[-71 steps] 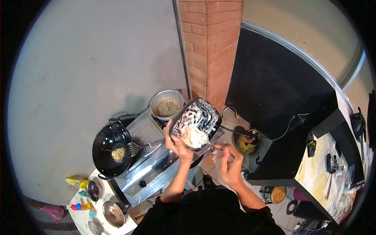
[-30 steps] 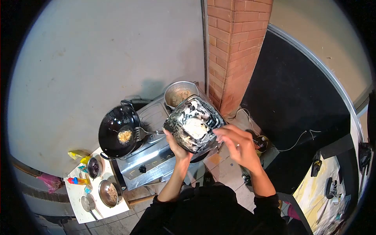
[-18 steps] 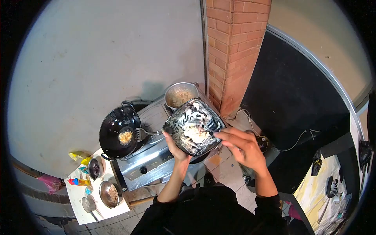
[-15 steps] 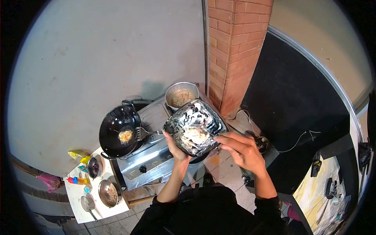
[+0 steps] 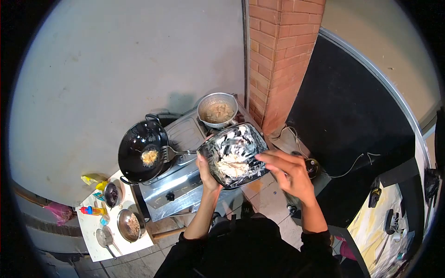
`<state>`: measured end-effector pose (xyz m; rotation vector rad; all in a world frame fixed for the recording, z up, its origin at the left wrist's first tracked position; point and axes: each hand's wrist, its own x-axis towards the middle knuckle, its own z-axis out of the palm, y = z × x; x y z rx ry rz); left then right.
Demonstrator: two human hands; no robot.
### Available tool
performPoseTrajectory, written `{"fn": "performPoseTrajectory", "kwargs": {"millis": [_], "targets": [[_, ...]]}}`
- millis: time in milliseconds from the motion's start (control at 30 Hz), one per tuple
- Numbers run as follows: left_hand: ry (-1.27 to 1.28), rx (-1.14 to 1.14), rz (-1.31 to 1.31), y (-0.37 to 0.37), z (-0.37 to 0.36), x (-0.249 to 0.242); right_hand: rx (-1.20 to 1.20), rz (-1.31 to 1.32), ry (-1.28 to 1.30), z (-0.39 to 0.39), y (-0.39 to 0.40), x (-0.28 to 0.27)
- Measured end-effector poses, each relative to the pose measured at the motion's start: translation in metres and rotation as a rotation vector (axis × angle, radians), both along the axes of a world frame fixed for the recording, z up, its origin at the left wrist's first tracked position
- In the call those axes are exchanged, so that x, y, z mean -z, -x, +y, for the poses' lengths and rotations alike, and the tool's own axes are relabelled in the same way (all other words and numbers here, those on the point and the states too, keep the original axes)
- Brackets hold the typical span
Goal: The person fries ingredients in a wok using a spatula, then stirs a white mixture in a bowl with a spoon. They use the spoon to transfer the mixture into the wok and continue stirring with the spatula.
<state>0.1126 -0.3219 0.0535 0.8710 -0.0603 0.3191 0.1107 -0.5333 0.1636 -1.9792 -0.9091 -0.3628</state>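
Observation:
My left hand (image 5: 206, 176) grips the near left edge of a black square bowl (image 5: 256, 134), tilted in front of me. White batter coats its inner walls, and a pale lump of battered food (image 5: 233, 167) lies in the bottom. Over the bowl's right side is my right hand (image 5: 289, 173), fingers stretched out and thumb apart, fingertips near the batter. A slotted metal spatula (image 5: 169, 153) rests at the wok's edge, its handle reaching toward the bowl and partly hidden. In the black wok (image 5: 132, 162) a golden piece (image 5: 149, 158) sits in oil.
A metal stove (image 5: 178, 187) carries the wok and a metal pot (image 5: 202, 103) with pale pieces in liquid. On a white table (image 5: 95, 248) stand a steel bowl (image 5: 121, 235), a small dark bowl (image 5: 111, 197), a strainer (image 5: 104, 237) and a colourful bottle (image 5: 92, 211). A brick pillar (image 5: 285, 60) rises behind.
The bowl has shifted slightly down and right and tilted differently. My right fingertips have lifted off the lump toward the bowl's right side. The golden piece stays in the wok.

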Motion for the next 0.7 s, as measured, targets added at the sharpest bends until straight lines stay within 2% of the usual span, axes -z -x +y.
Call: {"fn": "performPoseTrajectory", "kwargs": {"millis": [67,133,200,267,367,400,467,533,600,667,700], "targets": [[-0.026,-0.048,0.003,0.002,-0.002,-0.005,-0.12,0.033,0.014,0.002,0.005,0.006],[0.036,-0.038,0.014,0.001,0.0,-0.003,-0.09,0.077,0.07,0.0,0.017,0.007],[0.108,-0.157,0.12,0.003,-0.004,-0.01,-0.054,0.129,0.108,-0.006,0.022,0.007],[0.094,-0.145,0.108,0.004,-0.002,-0.01,-0.012,0.103,0.073,-0.009,0.024,0.005],[-0.003,-0.127,-0.012,0.002,0.0,-0.006,0.034,-0.004,0.058,-0.01,0.02,0.005],[-0.091,-0.181,-0.071,0.001,-0.001,-0.006,0.039,-0.082,0.075,-0.009,0.019,0.008],[-0.179,-0.236,-0.131,-0.002,-0.002,-0.005,0.055,-0.067,0.081,-0.006,0.026,0.018],[-0.287,-0.389,-0.158,-0.004,-0.004,-0.004,0.068,-0.049,0.088,0.0,0.034,0.031],[-0.296,-0.458,-0.164,-0.005,-0.01,-0.003,0.16,0.039,-0.073,0.011,0.041,0.048],[-0.406,-0.537,-0.16,-0.005,-0.012,0.008,0.217,0.124,-0.116,0.02,0.048,0.064],[-0.418,-0.553,-0.128,-0.007,-0.016,0.014,0.268,0.282,-0.226,0.025,0.053,0.071]]}}
